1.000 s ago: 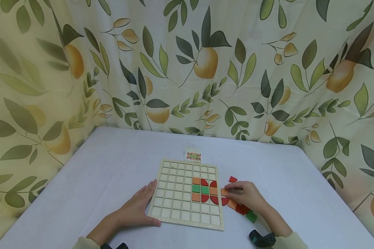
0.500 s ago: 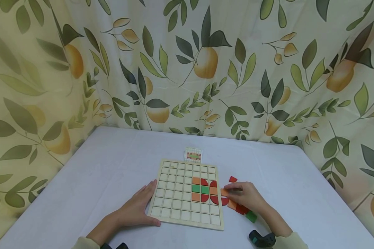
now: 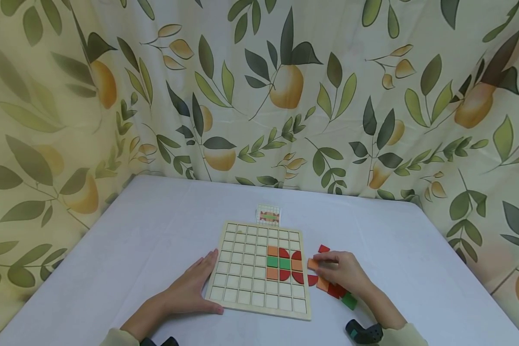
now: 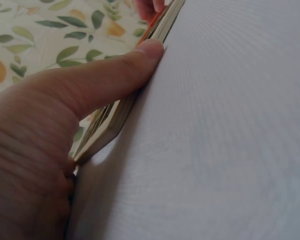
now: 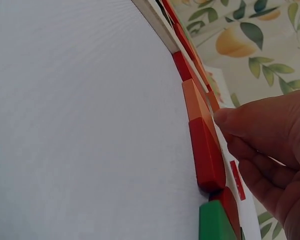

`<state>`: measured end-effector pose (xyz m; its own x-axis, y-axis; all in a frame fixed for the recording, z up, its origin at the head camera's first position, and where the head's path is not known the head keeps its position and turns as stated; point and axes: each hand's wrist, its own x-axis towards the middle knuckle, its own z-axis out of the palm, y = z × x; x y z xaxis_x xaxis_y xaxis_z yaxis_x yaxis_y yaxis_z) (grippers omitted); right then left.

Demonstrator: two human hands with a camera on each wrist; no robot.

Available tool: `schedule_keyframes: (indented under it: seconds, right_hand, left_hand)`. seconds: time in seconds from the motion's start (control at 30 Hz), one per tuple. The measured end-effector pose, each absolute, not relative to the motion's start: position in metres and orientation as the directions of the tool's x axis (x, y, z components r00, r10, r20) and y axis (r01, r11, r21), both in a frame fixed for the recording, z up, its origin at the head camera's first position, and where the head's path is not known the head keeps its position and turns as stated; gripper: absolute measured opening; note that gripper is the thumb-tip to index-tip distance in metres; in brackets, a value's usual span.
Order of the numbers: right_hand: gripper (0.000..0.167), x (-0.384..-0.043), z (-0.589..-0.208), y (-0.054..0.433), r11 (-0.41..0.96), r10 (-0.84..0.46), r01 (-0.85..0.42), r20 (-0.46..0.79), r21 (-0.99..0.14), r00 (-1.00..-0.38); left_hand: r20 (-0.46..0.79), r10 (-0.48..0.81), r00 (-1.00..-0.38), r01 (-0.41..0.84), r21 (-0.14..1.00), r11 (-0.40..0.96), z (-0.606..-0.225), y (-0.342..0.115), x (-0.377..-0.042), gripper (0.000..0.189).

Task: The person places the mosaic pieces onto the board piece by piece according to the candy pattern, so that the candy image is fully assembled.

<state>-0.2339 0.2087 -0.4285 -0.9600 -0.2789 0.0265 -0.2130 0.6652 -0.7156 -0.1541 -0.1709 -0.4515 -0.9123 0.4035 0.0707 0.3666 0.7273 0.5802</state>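
A square wooden grid board point(image 3: 244, 284) lies on the white table. My left hand point(image 3: 190, 287) rests against its near left corner, fingers along the left side and the straight thumb point(image 4: 115, 75) on the near edge. Orange, red and green tiles fill several cells at the board's right side, among them two green squares point(image 3: 278, 262). Just off the right edge, my right hand point(image 3: 343, 270) pinches an orange tile point(image 3: 312, 264) between thumb and fingertips. In the right wrist view the same orange tile point(image 5: 213, 100) shows at the thumb tip, partly hidden.
Loose tiles lie near the right hand: a red one point(image 3: 323, 248) beyond it, a rounded red one point(image 3: 312, 280) by the board, and orange point(image 3: 322, 284), red point(image 3: 336, 290) and green point(image 3: 349, 301) ones nearer. A pattern card point(image 3: 268, 215) lies behind the board. A patterned curtain point(image 3: 259, 96) hangs behind.
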Motion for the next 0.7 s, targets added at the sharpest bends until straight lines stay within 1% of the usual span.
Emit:
schedule_keyframes:
  seconds: [0.3, 0.7]
  right_hand:
    - [0.025, -0.237, -0.424, 0.19, 0.66, -0.333, -0.302, 0.092, -0.687, -0.938]
    - [0.025, -0.242, -0.422, 0.171, 0.593, -0.405, -0.36, 0.119, -0.721, -0.907]
  left_hand:
    - [0.072, 0.405, -0.912, 0.368, 0.583, 0.724, -0.452, -0.171, -0.155, 0.129]
    - [0.089, 0.409, -0.908, 0.377, 0.597, 0.708, -0.452, -0.172, -0.154, 0.128]
